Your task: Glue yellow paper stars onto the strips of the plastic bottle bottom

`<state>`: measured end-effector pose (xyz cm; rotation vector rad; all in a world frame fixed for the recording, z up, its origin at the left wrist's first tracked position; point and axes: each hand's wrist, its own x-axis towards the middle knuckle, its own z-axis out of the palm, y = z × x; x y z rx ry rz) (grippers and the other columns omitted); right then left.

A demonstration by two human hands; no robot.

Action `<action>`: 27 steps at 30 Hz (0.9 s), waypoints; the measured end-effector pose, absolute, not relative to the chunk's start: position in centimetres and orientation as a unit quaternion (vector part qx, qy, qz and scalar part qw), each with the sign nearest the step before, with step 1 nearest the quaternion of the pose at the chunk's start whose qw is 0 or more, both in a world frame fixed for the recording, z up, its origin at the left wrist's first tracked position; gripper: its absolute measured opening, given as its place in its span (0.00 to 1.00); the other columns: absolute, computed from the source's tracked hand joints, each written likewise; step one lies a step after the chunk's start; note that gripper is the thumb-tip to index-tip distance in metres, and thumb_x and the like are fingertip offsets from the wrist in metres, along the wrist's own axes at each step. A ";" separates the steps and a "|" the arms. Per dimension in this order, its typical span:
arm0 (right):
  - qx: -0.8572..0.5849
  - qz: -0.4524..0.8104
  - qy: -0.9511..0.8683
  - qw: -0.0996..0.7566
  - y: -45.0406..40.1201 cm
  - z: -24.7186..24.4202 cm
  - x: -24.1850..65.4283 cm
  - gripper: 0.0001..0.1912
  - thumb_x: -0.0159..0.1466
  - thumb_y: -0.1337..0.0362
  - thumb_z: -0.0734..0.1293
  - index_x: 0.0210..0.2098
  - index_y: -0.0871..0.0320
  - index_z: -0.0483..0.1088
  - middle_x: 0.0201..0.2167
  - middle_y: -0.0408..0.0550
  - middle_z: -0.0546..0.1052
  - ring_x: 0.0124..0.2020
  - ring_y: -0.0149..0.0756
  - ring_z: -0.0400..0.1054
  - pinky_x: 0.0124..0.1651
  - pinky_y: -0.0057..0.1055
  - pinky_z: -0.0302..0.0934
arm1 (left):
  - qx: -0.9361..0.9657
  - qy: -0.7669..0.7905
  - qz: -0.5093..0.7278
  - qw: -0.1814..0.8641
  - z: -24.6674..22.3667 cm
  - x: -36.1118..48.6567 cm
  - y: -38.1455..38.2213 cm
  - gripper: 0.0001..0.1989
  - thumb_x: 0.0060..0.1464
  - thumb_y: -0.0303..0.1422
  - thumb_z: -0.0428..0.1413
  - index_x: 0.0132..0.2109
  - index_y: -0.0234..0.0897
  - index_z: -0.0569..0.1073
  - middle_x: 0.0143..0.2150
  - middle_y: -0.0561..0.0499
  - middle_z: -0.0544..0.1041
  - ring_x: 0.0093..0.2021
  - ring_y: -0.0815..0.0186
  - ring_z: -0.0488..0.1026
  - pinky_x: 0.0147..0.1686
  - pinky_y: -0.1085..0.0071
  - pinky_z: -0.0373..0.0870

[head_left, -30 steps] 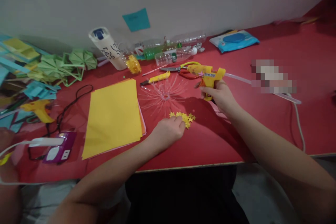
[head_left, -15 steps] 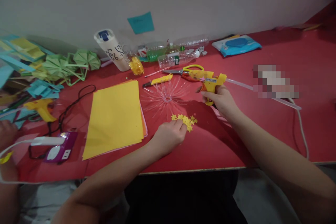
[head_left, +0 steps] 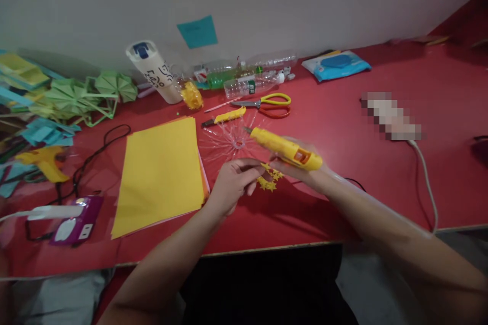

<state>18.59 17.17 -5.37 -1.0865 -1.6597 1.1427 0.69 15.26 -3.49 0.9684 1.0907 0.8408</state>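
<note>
Head view: I'm watching two bare hands come close together over a red table (head_left: 389, 172). A half-second ago the left hand (head_left: 233, 183) was down among the yellow stars (head_left: 269, 184); now it is turned and lifted a little, thumb and forefinger drawn together at the pile's near-left side. A bit of yellow shows at their tips, but I can't tell whether a star is pinched there or simply lies behind.

The right hand (head_left: 307, 176) is wrapped round the yellow glue gun (head_left: 276, 143). The gun has swung in toward the left hand and rolled over, so its long back and orange slot face up, and its clear glue stick (head_left: 404, 217) runs along the right forearm instead of out across the table. The hands are just beside each other; whether their fingers touch, I can't make out. To my eye, the swing has brought gun and stars into one spot, between the two hands.

The stars sit loosely heaped near the table's front edge, small, bright and partly overlapping, some hidden by fingers. The gun is tilted, its dark nozzle pointing up and left beside the clear plastic piece (head_left: 239, 144), whose thin strips spread round a small ring. The scissors (head_left: 260, 103), half covered earlier, now lie in plain sight.
</note>
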 end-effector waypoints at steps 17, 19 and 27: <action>-0.446 0.594 -0.552 0.379 16.1 -4.6 17.5 0.13 0.54 0.54 0.71 0.27 0.55 0.67 0.23 0.39 0.67 0.24 0.28 0.59 0.27 0.29 0.57 | 0.552 0.466 0.397 0.567 -4.1 0.7 14.8 0.05 0.45 0.33 0.59 0.28 0.36 0.72 0.21 0.56 0.72 0.20 0.74 0.62 0.24 0.74 0.61; -0.454 0.601 -0.541 0.375 16.1 -4.9 17.6 0.14 0.54 0.52 0.71 0.31 0.55 0.70 0.23 0.39 0.69 0.25 0.29 0.61 0.28 0.29 0.59 | 0.564 0.462 0.398 0.556 -4.3 0.5 14.9 0.05 0.46 0.33 0.58 0.27 0.36 0.72 0.20 0.57 0.70 0.20 0.74 0.61 0.24 0.75 0.61; -0.408 0.544 -0.569 0.462 16.1 -5.1 17.0 0.30 0.56 0.34 0.66 0.42 0.52 0.74 0.39 0.48 0.79 0.45 0.42 0.73 0.46 0.38 0.71 | 0.634 0.322 0.360 0.603 -4.7 0.6 14.6 0.04 0.50 0.32 0.62 0.29 0.39 0.78 0.38 0.49 0.79 0.45 0.63 0.74 0.51 0.66 0.68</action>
